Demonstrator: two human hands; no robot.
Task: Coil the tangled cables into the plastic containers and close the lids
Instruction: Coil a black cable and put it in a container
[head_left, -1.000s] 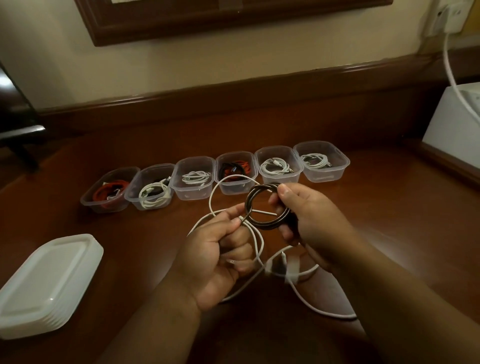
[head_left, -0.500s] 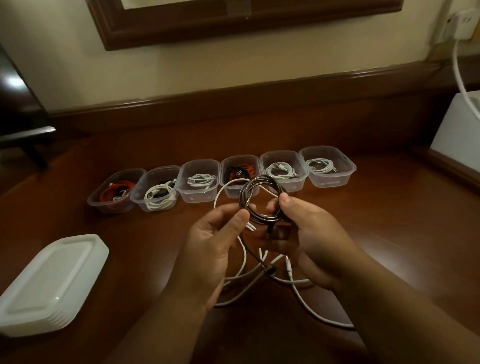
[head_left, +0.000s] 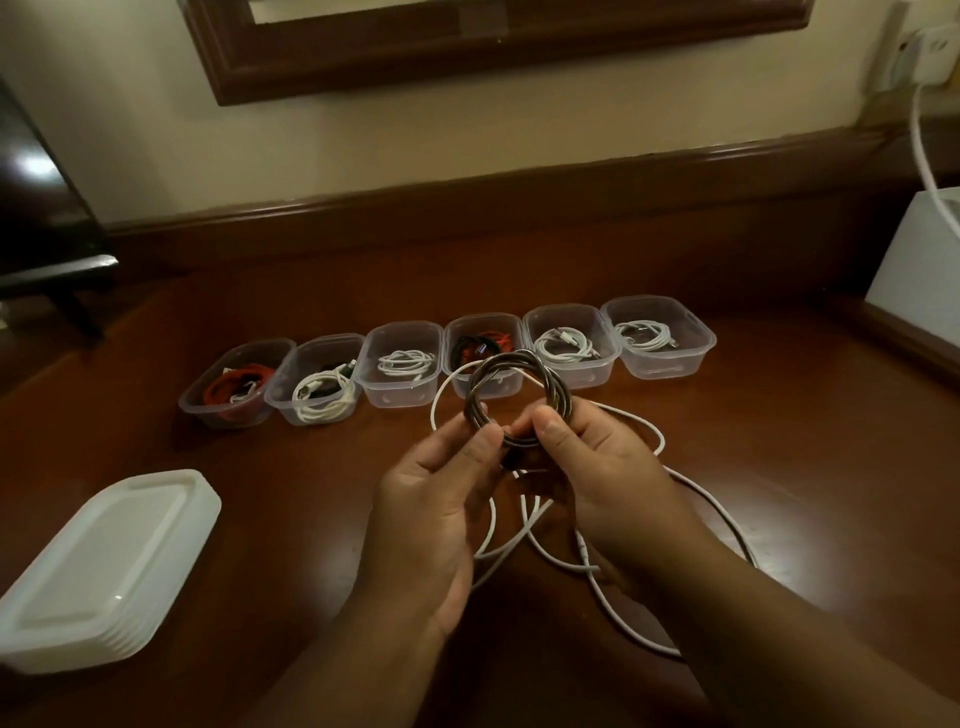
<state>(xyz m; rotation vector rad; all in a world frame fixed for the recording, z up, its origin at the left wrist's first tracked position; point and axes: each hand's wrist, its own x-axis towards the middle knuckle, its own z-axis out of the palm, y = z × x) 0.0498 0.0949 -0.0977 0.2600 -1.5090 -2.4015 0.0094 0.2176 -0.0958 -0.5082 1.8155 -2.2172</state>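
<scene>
A dark braided cable (head_left: 511, 400) is wound into a small upright coil above the table. My left hand (head_left: 441, 499) pinches its lower left side and my right hand (head_left: 597, 467) pinches its lower right. A loose white cable (head_left: 696, 488) sprawls on the wood beneath and behind both hands. Several clear plastic containers stand in a row beyond, from the leftmost (head_left: 234, 387) to the rightmost (head_left: 657, 338), each with a coiled cable inside and no lid on. A stack of white lids (head_left: 98, 566) lies at the lower left.
The brown wooden table (head_left: 291, 478) ends at a raised back ledge (head_left: 467, 208) under the wall. A white box (head_left: 919, 260) sits at the right edge with a white cord (head_left: 927, 150) hanging from a wall plug. A dark furniture piece (head_left: 47, 260) stands far left.
The dark coil has turned more upright and risen slightly. My left hand moved from the white cable up to the coil's lower edge, so both hands now hold the coil.
</scene>
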